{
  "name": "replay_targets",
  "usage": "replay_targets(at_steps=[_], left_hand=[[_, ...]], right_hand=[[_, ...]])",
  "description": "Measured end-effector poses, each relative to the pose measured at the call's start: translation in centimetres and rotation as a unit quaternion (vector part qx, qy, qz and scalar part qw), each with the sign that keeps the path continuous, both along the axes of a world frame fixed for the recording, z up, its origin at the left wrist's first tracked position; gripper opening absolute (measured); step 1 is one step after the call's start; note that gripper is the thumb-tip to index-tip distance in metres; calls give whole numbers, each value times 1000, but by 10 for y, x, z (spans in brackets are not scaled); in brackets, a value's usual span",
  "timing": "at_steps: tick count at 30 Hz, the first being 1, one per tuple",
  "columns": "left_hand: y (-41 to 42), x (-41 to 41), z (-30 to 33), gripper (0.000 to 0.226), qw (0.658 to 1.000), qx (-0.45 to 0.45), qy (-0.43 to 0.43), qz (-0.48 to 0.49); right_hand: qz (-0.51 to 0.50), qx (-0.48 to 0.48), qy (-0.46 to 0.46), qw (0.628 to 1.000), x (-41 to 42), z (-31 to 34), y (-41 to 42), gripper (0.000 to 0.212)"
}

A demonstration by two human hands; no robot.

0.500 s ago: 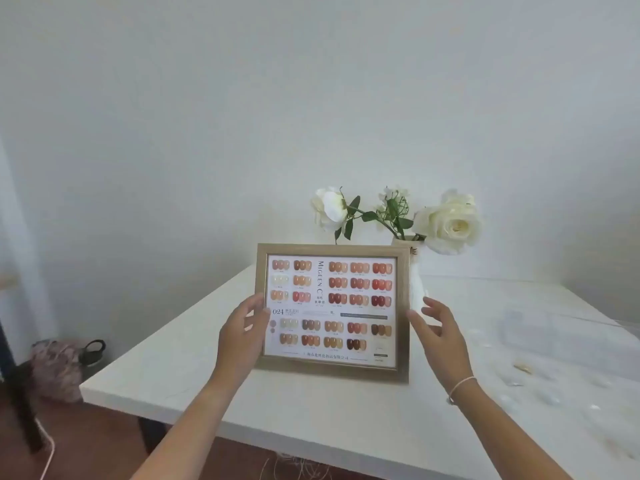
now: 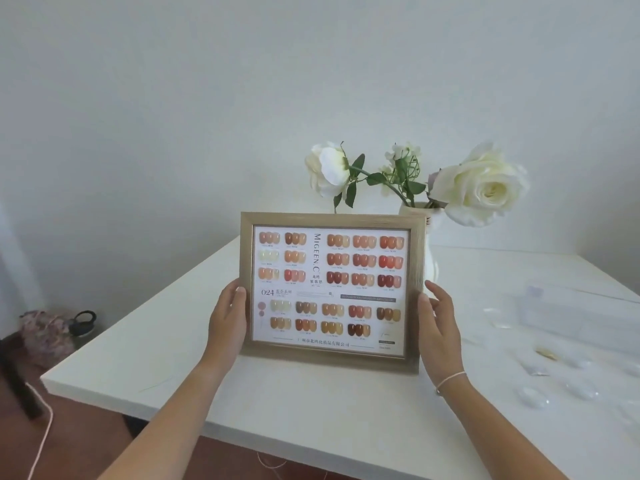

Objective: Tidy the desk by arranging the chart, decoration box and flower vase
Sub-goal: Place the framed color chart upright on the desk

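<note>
**Ana:** Right, front and centre is the chart, a framed sheet of nail colour swatches, standing upright on the white bench with its bottom edge on the surface.

**Ben:** And both hands are on it. Left hand wraps the frame's left edge, thumb lying over the front, fingers hidden behind, so it is gripping the frame.

**Ana:** Right hand sits at the frame's right edge, thumb against the side. Fingers are spread loose behind it; I can't tell whether that one really clamps or only steadies. A thin pale bracelet circles that wrist.

**Ben:** Just behind the chart's upper right corner stands the flower vase, cream coloured, partly hidden by the frame, with white roses leaning out to both sides.

**Ana:** Off to the right lies the decoration box, clear plastic and hard to make out, well apart from the chart. Small clear pieces are scattered on the bench near it.

**Ben:** Down on the floor at left, a dark bottle beside a purplish bundle.
</note>
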State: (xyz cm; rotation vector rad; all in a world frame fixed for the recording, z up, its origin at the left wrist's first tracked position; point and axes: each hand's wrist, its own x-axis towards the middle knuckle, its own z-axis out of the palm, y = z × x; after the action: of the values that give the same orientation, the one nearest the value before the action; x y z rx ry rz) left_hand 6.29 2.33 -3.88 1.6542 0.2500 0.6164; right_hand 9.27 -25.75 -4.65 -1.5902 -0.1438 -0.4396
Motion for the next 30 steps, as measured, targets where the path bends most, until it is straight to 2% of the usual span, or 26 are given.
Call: replay_targets(at_steps=[5, 12, 21, 30], left_hand=[[-1, 6, -9, 36, 1000, -7, -10, -4], [-3, 7, -21, 39, 999, 12, -36, 18], [-1, 7, -22, 40, 998, 27, -47, 27], [40, -12, -7, 32, 997, 20, -48, 65]], right_hand=[[-3, -14, -8, 1000, 1, -10, 4, 15], [-9, -57, -22, 998, 1, -16, 9, 15], [-22, -51, -33, 998, 3, -15, 16, 21], [43, -38, -19, 998, 8, -6, 60, 18]])
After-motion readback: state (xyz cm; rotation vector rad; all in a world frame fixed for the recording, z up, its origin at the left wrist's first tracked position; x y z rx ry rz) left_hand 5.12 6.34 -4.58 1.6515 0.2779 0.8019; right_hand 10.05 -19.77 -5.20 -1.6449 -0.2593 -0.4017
